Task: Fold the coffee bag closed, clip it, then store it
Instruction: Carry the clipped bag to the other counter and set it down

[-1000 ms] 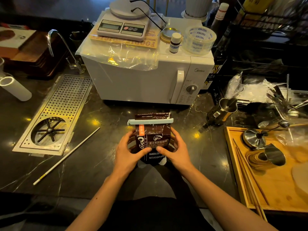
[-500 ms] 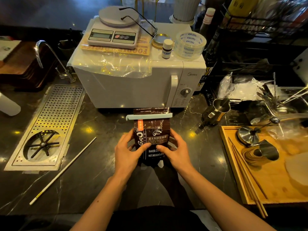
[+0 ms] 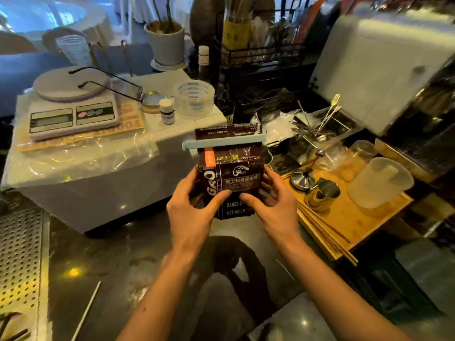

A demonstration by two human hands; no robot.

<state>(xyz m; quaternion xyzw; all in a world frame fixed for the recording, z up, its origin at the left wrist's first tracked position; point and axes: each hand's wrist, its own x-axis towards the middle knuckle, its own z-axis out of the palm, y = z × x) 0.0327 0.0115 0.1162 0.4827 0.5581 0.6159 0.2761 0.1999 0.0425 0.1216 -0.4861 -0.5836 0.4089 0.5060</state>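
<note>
Lifted off the dark marble tabletop (image 3: 138, 262) since half a second ago, the coffee bag (image 3: 230, 177) now hangs upright in the air before the white microwave (image 3: 98, 183), and the view has swung right. Left hand (image 3: 193, 210) and right hand (image 3: 273, 203) clasp its sides, thumbs pressed on a front reading "GAO", "BAKED" and "NET.WEIGHT". Its folded top sits clamped under a pale blue clip (image 3: 222, 143), near a wooden tray (image 3: 344, 217).
</note>
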